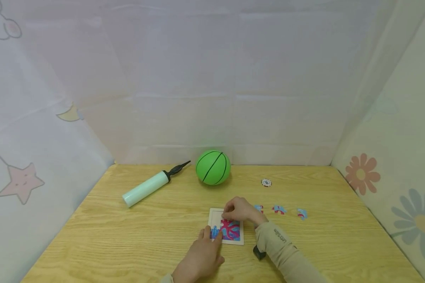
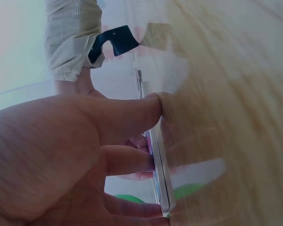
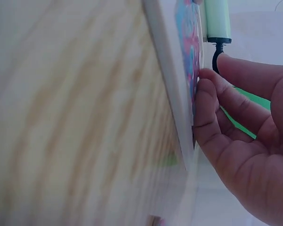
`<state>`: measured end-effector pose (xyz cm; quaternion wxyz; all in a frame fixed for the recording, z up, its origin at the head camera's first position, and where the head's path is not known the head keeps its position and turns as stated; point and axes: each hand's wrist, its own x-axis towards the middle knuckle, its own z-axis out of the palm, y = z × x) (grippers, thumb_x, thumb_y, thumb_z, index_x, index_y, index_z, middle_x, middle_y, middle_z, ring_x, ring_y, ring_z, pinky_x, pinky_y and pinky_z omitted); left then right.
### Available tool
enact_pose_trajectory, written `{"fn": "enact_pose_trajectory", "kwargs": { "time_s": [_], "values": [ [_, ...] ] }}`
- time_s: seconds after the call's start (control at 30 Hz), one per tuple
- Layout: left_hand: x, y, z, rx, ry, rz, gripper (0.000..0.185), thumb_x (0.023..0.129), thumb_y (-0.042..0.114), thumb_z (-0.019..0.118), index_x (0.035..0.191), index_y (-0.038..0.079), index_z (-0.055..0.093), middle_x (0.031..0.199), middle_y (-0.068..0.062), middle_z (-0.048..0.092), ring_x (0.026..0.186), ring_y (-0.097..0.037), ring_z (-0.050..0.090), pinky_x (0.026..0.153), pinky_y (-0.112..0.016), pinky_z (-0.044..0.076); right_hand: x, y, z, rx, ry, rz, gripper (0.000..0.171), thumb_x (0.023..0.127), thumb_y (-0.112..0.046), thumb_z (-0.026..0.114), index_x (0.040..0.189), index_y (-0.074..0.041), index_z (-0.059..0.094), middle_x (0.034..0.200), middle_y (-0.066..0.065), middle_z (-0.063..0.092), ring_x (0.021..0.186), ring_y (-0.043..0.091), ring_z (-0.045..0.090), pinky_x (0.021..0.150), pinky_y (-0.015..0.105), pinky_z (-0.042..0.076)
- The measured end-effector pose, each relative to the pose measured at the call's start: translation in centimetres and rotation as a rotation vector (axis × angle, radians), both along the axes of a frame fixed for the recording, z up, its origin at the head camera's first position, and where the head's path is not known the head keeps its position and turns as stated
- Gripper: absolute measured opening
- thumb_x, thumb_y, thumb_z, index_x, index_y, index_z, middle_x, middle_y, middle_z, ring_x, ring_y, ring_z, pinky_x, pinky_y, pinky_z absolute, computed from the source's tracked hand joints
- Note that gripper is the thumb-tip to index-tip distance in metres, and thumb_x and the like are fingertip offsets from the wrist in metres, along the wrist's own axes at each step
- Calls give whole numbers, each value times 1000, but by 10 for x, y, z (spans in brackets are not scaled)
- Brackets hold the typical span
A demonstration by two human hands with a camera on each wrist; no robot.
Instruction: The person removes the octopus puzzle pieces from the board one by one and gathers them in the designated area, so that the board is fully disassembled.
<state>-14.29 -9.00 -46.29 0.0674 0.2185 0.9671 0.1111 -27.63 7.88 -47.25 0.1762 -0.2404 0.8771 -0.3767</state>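
A small white-framed jigsaw board (image 1: 242, 236) lies flat on the table, partly filled with pink octopus pieces (image 1: 230, 232) on blue. My left hand (image 1: 202, 253) rests at its lower left, fingers extended over the edge; the left wrist view shows the fingertips against the board's side (image 2: 166, 181). Over the upper part of the board bends my right hand (image 1: 241, 209). In the right wrist view its fingertips (image 3: 205, 89) press on the pieces, the thumb standing apart with nothing visible between. Right of it lie loose jigsaw pieces (image 1: 279, 209).
Behind the board a green ball (image 1: 213, 167) stands near the back curtain. To the left lies a pale green hand pump (image 1: 146, 189) with a black nozzle. A poker chip (image 1: 266, 182) sits at the back right. A black device (image 1: 259, 252) is at my right wrist.
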Motion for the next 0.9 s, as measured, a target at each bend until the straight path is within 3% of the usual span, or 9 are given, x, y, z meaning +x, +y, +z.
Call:
{"fn": "enact_pose_trajectory", "kwargs": {
  "time_s": [0.9],
  "values": [
    [1,0,-1,20,20,8,62,84,34,71,136,4,53,126,-25,44,116,-39,47,79,-44,53,-1,3,-3,-13,2,10,9,86,-16,70,80,-10,71,69,-5,63,62,8,55,58,24,46]
  ]
}}
